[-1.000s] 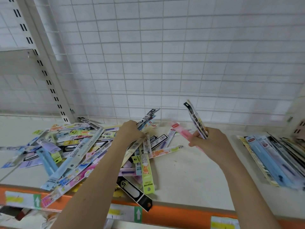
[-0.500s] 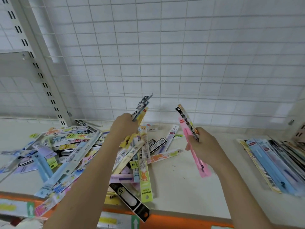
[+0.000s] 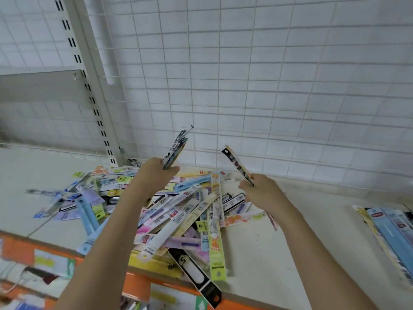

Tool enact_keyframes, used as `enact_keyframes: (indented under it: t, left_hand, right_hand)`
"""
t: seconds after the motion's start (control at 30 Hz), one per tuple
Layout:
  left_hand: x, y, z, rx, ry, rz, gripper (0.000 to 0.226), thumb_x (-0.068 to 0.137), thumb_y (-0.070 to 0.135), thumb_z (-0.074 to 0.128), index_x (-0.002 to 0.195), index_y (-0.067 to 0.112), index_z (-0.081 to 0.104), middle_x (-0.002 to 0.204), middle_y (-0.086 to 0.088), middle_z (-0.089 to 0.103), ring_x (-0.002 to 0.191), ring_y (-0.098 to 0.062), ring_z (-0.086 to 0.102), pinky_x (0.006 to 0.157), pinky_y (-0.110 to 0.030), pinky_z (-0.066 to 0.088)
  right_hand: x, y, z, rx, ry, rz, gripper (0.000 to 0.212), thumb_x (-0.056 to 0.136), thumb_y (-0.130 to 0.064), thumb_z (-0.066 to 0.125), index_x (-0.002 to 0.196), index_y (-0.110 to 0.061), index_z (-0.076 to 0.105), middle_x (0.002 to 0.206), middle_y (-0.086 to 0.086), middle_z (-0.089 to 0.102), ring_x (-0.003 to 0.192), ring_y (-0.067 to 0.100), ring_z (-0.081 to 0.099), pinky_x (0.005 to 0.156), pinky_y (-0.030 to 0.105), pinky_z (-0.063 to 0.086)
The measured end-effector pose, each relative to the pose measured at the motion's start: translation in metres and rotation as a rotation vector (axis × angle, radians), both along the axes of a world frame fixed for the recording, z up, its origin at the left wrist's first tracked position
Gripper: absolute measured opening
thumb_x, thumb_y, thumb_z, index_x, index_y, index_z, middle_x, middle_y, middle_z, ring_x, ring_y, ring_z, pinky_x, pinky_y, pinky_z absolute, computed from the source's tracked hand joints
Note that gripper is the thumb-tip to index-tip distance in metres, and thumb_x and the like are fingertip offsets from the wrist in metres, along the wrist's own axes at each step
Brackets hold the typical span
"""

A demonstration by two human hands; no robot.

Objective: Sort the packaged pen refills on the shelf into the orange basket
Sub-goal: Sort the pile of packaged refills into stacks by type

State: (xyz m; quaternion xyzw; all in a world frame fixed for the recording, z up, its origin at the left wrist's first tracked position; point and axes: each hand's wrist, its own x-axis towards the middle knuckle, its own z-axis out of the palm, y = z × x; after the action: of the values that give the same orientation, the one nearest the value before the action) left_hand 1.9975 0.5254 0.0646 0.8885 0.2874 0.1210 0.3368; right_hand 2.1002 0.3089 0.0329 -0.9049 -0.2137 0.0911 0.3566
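A loose pile of packaged pen refills (image 3: pixel 178 215) in many colours lies on the cream shelf (image 3: pixel 257 249). My left hand (image 3: pixel 154 175) is raised above the pile and grips a small bundle of refill packs (image 3: pixel 175 151) that point up and away. My right hand (image 3: pixel 266 193) hovers to the right of the pile and grips a thin bundle of dark refill packs (image 3: pixel 238 165), tilted up to the left. A pink pack's lower end (image 3: pixel 273 221) shows below that hand. No orange basket is in view.
A neater stack of refill packs (image 3: pixel 388 233) lies at the shelf's right end. A white wire grid wall (image 3: pixel 245 74) backs the shelf, with a slotted upright post (image 3: pixel 89 86) at left. The shelf's front edge is orange (image 3: pixel 20 249) with price labels.
Both hands have lifted off the shelf, each carrying its bundle upward. The pink pack in my right hand has dropped lower behind the hand. The camera has shifted right.
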Motion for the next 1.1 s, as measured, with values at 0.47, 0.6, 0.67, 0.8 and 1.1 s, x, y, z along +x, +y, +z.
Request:
enact_keyframes:
  t: [0.47, 0.6, 0.67, 0.8, 1.1]
  left_hand:
    - [-0.049, 0.017, -0.013, -0.023, 0.001, 0.112, 0.042, 0.089, 0.033, 0.056, 0.060, 0.013, 0.034, 0.046, 0.000, 0.038, 0.044, -0.018, 0.038, 0.046, -0.023, 0.030]
    - [-0.052, 0.012, -0.019, 0.005, 0.028, 0.091, 0.042, 0.090, 0.034, 0.056, 0.060, 0.013, 0.035, 0.052, -0.003, 0.038, 0.047, -0.018, 0.035, 0.048, -0.026, 0.028]
    - [-0.053, 0.005, -0.023, 0.037, 0.027, 0.084, 0.042, 0.089, 0.033, 0.056, 0.061, 0.013, 0.033, 0.053, -0.002, 0.036, 0.047, -0.017, 0.033, 0.046, -0.025, 0.025]
    - [-0.054, -0.004, -0.036, 0.090, 0.065, 0.078, 0.042, 0.087, 0.036, 0.059, 0.061, 0.014, 0.034, 0.055, -0.002, 0.038, 0.048, -0.017, 0.035, 0.046, -0.025, 0.026]
    - [-0.056, -0.026, -0.052, 0.126, 0.072, 0.110, 0.038, 0.086, 0.039, 0.059, 0.068, 0.010, 0.042, 0.062, -0.004, 0.046, 0.055, -0.019, 0.043, 0.049, -0.027, 0.030]
  right_hand:
    - [0.029, 0.069, -0.029, -0.193, 0.064, 0.043, 0.029, 0.080, -0.039, 0.065, 0.086, -0.011, 0.060, 0.068, 0.002, 0.055, 0.066, 0.021, 0.055, 0.056, 0.026, 0.042]
    - [0.029, 0.072, -0.024, -0.210, 0.084, 0.042, 0.026, 0.079, -0.025, 0.064, 0.066, -0.011, 0.046, 0.061, 0.001, 0.046, 0.053, 0.017, 0.045, 0.047, 0.024, 0.032]
    - [0.028, 0.069, -0.018, -0.151, 0.103, 0.011, 0.032, 0.083, -0.020, 0.062, 0.061, -0.012, 0.040, 0.060, 0.001, 0.042, 0.051, 0.015, 0.041, 0.045, 0.024, 0.029]
    - [0.025, 0.052, -0.001, 0.031, 0.066, -0.039, 0.023, 0.089, -0.024, 0.056, 0.074, -0.007, 0.052, 0.065, 0.003, 0.050, 0.056, 0.018, 0.046, 0.049, 0.025, 0.032]
    - [-0.020, -0.024, 0.002, 0.198, -0.044, -0.169, 0.027, 0.093, -0.026, 0.049, 0.075, -0.007, 0.054, 0.080, 0.012, 0.065, 0.076, 0.030, 0.057, 0.057, 0.028, 0.036]
